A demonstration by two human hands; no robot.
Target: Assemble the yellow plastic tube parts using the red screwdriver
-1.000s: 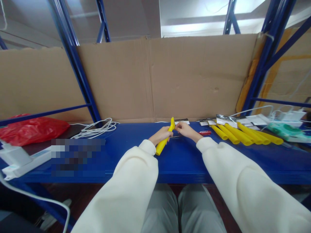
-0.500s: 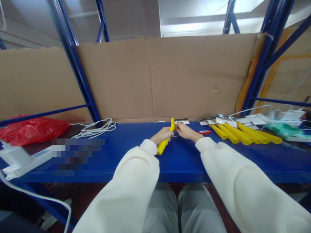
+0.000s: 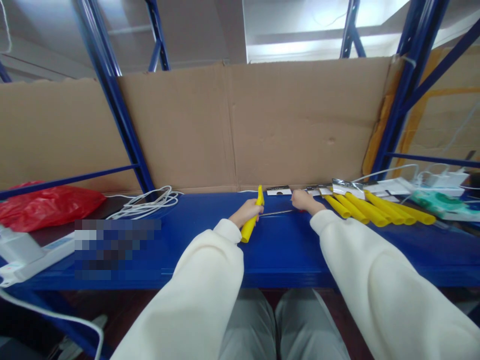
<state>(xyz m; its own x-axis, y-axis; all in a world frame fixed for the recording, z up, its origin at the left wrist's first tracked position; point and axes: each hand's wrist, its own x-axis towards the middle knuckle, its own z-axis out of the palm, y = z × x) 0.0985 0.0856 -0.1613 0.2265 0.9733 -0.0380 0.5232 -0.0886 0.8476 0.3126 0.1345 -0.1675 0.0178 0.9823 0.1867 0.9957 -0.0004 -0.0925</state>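
While your left hand point(image 3: 244, 212) grips a yellow, tapered, plastic-looking tube point(image 3: 248, 231) just below frame centre, your right hand point(image 3: 303, 201) is right of it, fingers curled; can't tell if they hold anything. Thin silver metal rod point(image 3: 277, 213) shows between both hands, over the glossy blue tabletop point(image 3: 277, 250).

The left arm point(image 3: 210, 262) and right arm point(image 3: 360, 260) stretch forward, the left hand point(image 3: 244, 212) gripping, the right hand point(image 3: 303, 201) curled apart.
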